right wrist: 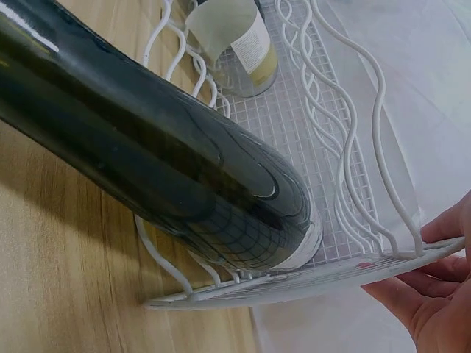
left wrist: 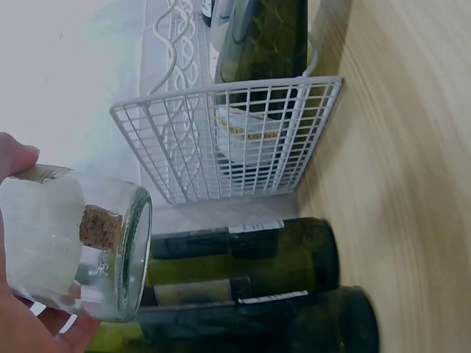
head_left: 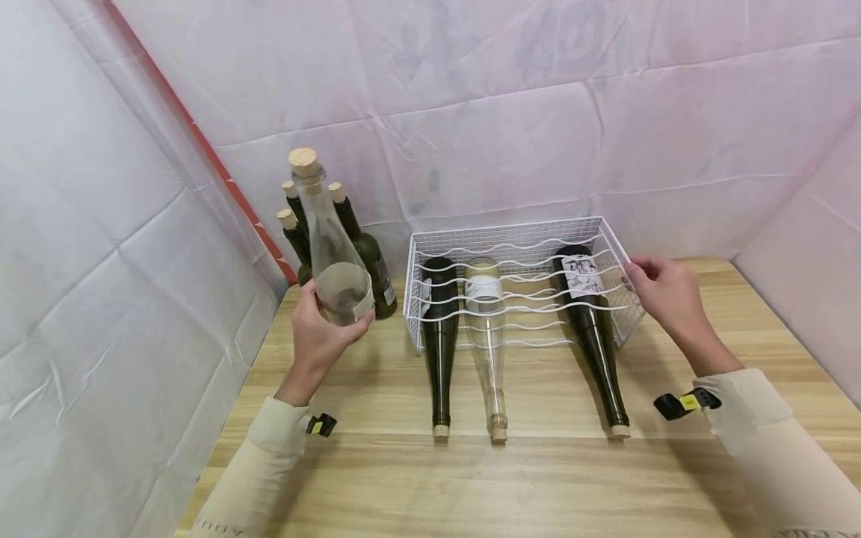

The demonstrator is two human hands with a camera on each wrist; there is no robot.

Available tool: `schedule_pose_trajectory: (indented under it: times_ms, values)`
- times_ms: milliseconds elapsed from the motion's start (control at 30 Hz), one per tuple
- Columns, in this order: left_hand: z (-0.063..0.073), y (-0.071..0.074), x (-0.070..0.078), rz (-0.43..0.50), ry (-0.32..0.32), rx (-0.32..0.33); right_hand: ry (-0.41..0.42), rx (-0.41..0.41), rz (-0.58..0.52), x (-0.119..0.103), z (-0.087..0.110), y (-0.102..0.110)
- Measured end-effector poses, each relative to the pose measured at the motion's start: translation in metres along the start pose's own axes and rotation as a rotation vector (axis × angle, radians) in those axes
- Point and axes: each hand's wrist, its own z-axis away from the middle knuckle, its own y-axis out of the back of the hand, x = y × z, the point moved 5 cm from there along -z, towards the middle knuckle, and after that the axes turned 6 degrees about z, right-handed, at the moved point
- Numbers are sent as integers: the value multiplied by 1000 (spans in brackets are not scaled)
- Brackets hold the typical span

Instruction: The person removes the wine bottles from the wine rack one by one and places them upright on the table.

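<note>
1. One pale wood-grain tabletop (head_left: 538, 486)
2. White wire rack with wavy bars (head_left: 498, 237), standing on it; two dark green glass bottles (head_left: 440, 366) and one clear label-bearing bottle (head_left: 486, 329) lie inside, necks projecting forward
3. Three upright corked green bottles (head_left: 377, 273), left of the rack
4. Hand-held clear glass bottle (head_left: 329, 232), tilted before them
5. Left hand (head_left: 321, 329), fingers curled round its lower body; right hand (head_left: 666, 291), pinching the rack's right end

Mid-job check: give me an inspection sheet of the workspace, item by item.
Surface: wood-grain table under the rack.
Job's things: white wire rack bearing two dark bottles and one clear bottle, corked necks toward the person; three standing dark bottles left of the rack.
Clutter: nothing seen.
Left hand: fingers curled round the held clear bottle, near its base.
Right hand: grips the rack's right side.
Cables: nothing seen.
Surroundings: whitish sheeting, red strip at left.
</note>
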Motion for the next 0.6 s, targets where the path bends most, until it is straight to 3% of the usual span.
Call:
schedule_pose_trajectory:
  times_ms: [300,600]
  values:
    - [11,15,-16,-24,10,-1,-8,26,-71,6,3,-4]
    - [30,35,-37,-97,96,24,3,40,-77,3,0,-5]
